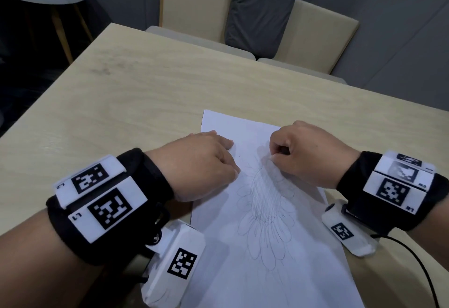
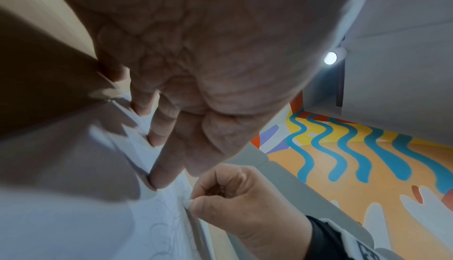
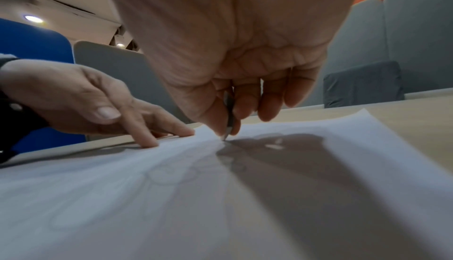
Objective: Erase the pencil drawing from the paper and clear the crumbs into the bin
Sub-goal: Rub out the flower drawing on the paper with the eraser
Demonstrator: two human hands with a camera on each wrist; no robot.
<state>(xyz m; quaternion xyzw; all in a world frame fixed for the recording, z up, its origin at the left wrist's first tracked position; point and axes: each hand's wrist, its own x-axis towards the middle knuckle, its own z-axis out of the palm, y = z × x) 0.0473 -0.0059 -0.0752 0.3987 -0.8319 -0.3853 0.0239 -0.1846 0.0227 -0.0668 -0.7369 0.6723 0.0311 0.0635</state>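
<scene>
Head view: my left hand (image 1: 201,159) flat on paper (image 1: 279,247); right hand (image 1: 306,152) pinches eraser (image 1: 272,159) at 12 o'clock of drawing (image 1: 264,210). Rub w/ short, light strokes.

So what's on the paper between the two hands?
Only bare paper and the faint top strokes of the pencil flower drawing, seen in the head view. The left hand presses the sheet; the right hand pinches a small eraser.

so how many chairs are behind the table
2, both beige and tucked against the table's far edge: one taller-looking chair toward the left, one chair to its right. Others may sit outside the head view.
</scene>
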